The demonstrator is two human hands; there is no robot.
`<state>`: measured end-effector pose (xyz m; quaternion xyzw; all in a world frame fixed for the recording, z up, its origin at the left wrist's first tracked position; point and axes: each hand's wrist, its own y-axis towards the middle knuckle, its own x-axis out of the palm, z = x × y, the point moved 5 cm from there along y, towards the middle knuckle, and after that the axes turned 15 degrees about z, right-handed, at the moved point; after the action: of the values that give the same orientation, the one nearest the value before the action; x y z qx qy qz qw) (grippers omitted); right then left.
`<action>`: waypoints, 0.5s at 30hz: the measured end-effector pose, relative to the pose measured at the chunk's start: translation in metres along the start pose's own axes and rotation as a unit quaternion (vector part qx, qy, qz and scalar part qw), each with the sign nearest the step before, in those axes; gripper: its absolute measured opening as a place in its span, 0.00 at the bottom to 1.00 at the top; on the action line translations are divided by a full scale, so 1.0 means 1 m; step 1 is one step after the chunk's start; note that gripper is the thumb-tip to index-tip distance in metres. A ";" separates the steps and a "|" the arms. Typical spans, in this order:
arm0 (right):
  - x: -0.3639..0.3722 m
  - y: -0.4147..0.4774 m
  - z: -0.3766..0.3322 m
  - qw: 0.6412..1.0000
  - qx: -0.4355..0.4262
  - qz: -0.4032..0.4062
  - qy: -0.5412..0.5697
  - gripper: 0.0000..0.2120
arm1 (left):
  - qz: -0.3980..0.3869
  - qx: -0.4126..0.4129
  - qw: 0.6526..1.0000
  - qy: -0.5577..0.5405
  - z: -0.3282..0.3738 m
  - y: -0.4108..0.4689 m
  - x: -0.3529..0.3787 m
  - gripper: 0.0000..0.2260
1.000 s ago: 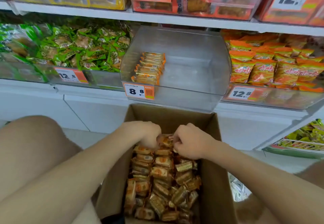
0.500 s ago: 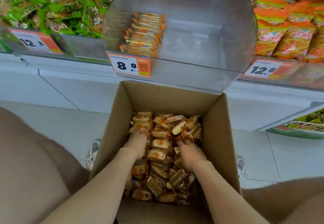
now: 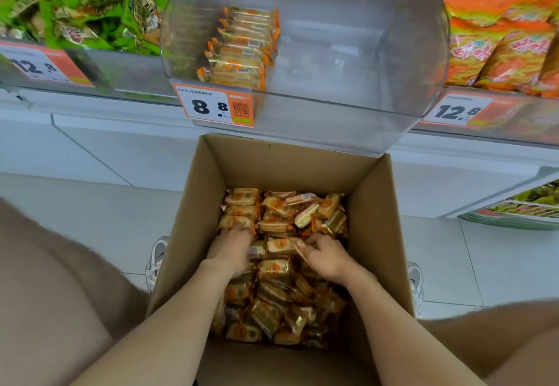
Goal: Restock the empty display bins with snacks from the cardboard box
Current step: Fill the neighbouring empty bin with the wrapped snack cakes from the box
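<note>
While the box [image 3: 375, 219] sits on the floor below the bin [image 3: 348, 53], both your hands are down among the snacks [image 3: 273, 267] inside it. Your left hand [image 3: 231, 251] buries its fingers near the left wall, grip unclear. Your right hand [image 3: 328, 257] has its fingers pinching one. The bin holds one row [image 3: 242, 50] at its left edge.

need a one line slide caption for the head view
Left hand and right hand reach into the wrapped snacks in a cardboard box, below a clear display bin holding one row of packets
</note>
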<state>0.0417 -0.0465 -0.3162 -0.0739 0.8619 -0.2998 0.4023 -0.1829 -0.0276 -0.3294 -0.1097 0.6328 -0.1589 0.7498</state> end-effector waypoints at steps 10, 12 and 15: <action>-0.068 -0.049 -0.065 0.972 -0.051 -0.014 0.227 0.19 | 0.041 -0.057 0.924 -0.377 0.022 -0.032 -0.100 0.12; -0.091 -0.067 -0.090 0.976 -0.129 0.002 0.176 0.15 | 0.045 -0.028 0.911 -0.409 0.031 -0.044 -0.136 0.11; -0.132 -0.097 -0.134 0.964 -0.210 0.028 0.158 0.09 | 0.040 0.016 0.911 -0.410 0.038 -0.060 -0.192 0.09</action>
<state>0.0198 -0.0153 -0.1080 -0.0844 0.9599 -0.1084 0.2443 -0.1800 -0.0120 -0.1249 -0.1283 0.2710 -0.0800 0.9506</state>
